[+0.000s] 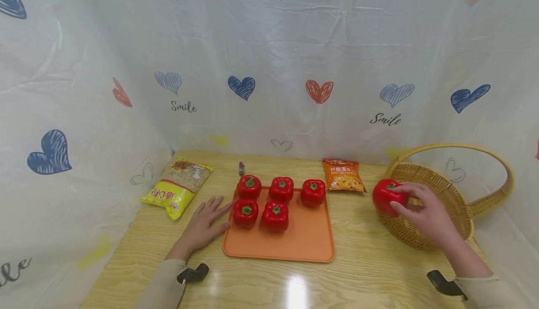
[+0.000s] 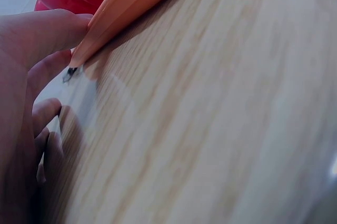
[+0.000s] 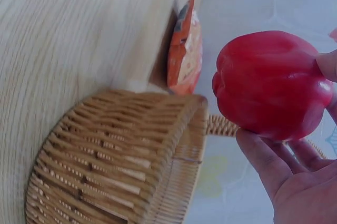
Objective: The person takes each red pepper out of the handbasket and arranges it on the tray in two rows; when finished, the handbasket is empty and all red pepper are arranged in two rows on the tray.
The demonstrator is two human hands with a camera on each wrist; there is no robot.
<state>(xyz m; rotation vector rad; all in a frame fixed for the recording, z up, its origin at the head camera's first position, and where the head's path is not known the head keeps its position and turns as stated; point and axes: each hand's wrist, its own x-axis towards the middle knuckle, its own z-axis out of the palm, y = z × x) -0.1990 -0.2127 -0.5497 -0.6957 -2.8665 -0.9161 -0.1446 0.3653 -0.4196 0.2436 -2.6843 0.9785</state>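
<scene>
A red bell pepper is gripped between the thumb and fingers of my right hand, held up over the near-left rim of a wicker basket. My left hand lies with fingers spread at the left edge of an orange tray, thumb and index finger touching that edge in the left wrist view. On the tray stand several more red bell peppers with green stems, in two rows toward the back and left. The front right part of the tray's surface is bare.
Left of the tray lies a yellow food packet. Behind the tray is a small dark object, too small to identify. An orange snack bag sits between tray and basket. The basket's tall handle arches up before a heart-printed curtain.
</scene>
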